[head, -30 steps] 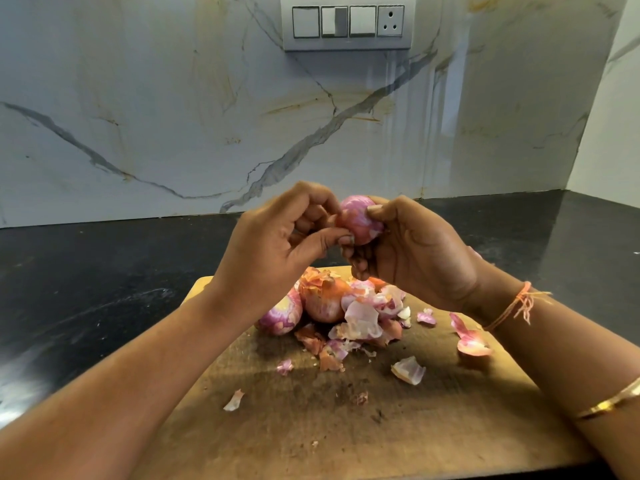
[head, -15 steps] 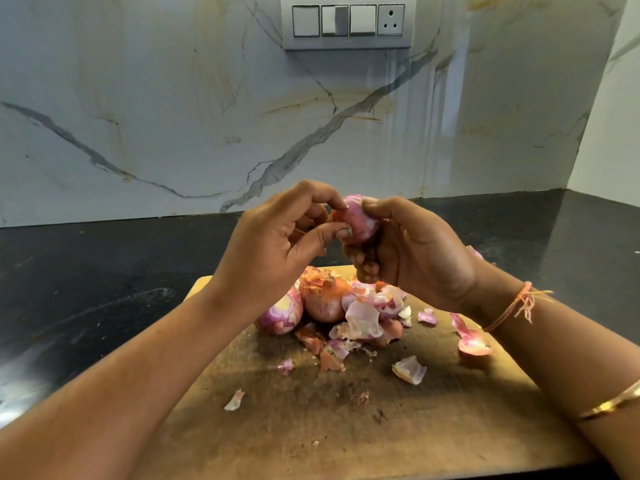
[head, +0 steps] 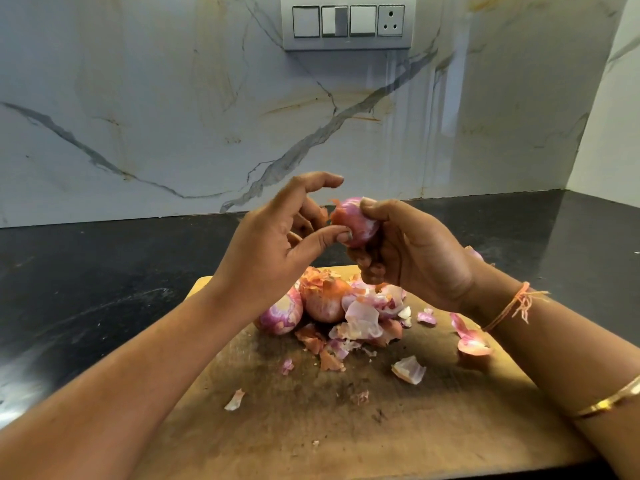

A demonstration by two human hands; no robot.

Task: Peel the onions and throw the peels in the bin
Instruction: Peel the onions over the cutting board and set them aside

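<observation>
Above the board (head: 415,427), onion (head: 356,220) tight in right fingers (head: 372,270), left fingers (head: 311,183) loose, thumb (head: 325,237) against it.

Soft, even daylight; glare streaks the glossy wall (head: 433,109) below the switch plate (head: 348,26); wide-angle bending at edges; mild overall softness.

Facing me: glossy white marble wall (head: 173,98), grey and ochre veins, vertical light streaks right of centre. Grey switch panel (head: 348,43) up top, three switches, socket (head: 390,25) at its right end. My right: plain white side wall (head: 616,133), meeting marble at corner. Below: polished black counter (head: 86,271), pale glare at my near left. Worn wooden board (head: 346,441) on counter.
</observation>
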